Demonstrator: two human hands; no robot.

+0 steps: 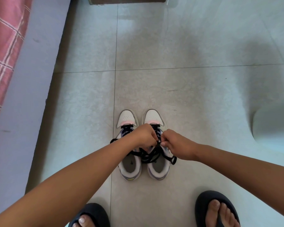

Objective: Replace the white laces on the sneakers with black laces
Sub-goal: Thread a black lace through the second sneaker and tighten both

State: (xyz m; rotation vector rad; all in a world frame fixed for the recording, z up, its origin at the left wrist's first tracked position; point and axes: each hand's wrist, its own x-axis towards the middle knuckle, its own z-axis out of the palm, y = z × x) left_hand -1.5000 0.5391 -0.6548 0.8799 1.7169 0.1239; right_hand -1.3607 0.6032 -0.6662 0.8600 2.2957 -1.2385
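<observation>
Sneakers [143,145] stand as 2 side by side on the floor [195,76], toes pointing away, black laces [148,155] heaped over both openings. Judging by this, draw both ends evenly (no twists). Left hand [145,135] and right hand [176,145] each pinch lace, fingers curled, over the right shoe's tongue.

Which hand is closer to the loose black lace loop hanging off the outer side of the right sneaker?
Right. The right hand is just above the lace loop, almost over it. The left hand is farther off, across the right sneaker toward the left sneaker.
</observation>
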